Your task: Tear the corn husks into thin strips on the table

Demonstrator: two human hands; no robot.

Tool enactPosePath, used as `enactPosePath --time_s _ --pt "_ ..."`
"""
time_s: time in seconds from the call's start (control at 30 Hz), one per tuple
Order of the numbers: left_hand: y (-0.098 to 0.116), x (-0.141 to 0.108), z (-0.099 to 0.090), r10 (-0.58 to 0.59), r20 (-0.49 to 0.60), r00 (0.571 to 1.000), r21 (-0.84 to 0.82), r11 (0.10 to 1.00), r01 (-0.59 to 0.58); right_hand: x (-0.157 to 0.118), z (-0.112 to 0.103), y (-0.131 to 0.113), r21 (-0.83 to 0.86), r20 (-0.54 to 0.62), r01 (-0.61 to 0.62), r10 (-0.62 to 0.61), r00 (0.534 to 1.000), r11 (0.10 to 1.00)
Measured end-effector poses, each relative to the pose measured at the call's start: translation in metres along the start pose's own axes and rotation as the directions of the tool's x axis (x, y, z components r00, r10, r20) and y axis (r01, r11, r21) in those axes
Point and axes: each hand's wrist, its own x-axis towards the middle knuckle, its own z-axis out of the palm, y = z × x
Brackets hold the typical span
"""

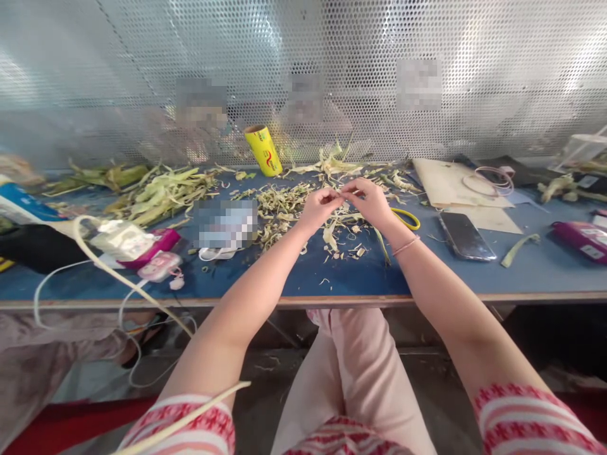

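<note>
Blue tabletop [303, 278], brown front edge. Directly on it: scattered plant scraps [284, 202], heaped pale-green strips [173, 189], yellow printed tube [263, 150], dark phone [466, 236], beige paper [455, 180], yellow band [406, 218].

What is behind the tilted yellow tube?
The perforated metal panel rises behind the yellow tube. Whatever sits directly behind the tube's body is covered by it and cannot be seen.
</note>
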Motion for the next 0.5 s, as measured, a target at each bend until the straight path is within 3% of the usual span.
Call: enactPosePath --time_s 0.37,0.5 --pt "-0.0013 0.0003 -0.001 0.034 -0.048 0.998 0.055 0.998 -0.031 -0.0021 0.0051 -0.0014 0.183 0.098 -0.102 0.085 0.992 0.978" --pt "-0.0006 0.0005 -0.0021 0.035 -0.068 0.997 0.1 0.995 -0.028 -0.0027 0.004 -0.0023 0.128 0.095 -0.092 0.08 0.992 0.987"
